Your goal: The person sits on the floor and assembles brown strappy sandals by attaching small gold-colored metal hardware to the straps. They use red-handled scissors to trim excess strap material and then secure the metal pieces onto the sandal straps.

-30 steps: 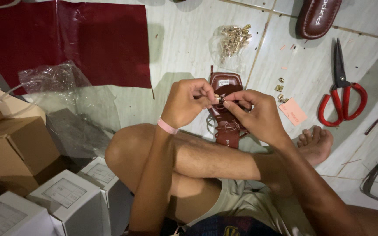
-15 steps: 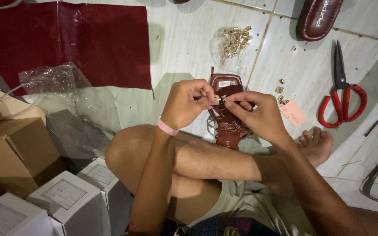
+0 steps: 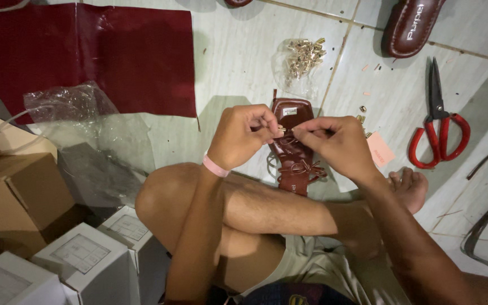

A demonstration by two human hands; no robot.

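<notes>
Between the two hands sits a tiny gold-coloured metal tip (image 3: 283,129), pinched at the end of a thin brown lace. The left hand (image 3: 243,135) closes its thumb and forefinger narrowly on that tip, while the right hand (image 3: 334,144) nips the lace just beside it, fingers drawn tight together. Both grips are small pinches with nothing else held.

The lace belongs to a dark brown strappy leather sandal (image 3: 292,149) that lies flat on the pale tiled floor (image 3: 238,62) directly under the hands, its toe pointing away and its laces tied in a loose bow near the heel end. The person's bent knee lies across the near side of it.

Beyond the sandal lies a clear plastic bag of small gold metal pieces (image 3: 302,56), with a few loose pieces scattered on the tiles to the right of the sandal. Red-handled scissors (image 3: 439,121) lie well to the right, a small pink card (image 3: 380,149) between them and the hands. A dark red sheet of leather (image 3: 97,53) covers the floor at the far left, with crumpled clear plastic (image 3: 80,124), a brown cardboard box (image 3: 21,197) and white boxes (image 3: 86,257) nearer.

The likely trouble is the tip slipping from so small a pinch and dropping among the loose pieces on the tiles, or the lace end fraying so it will not seat inside the tip.
</notes>
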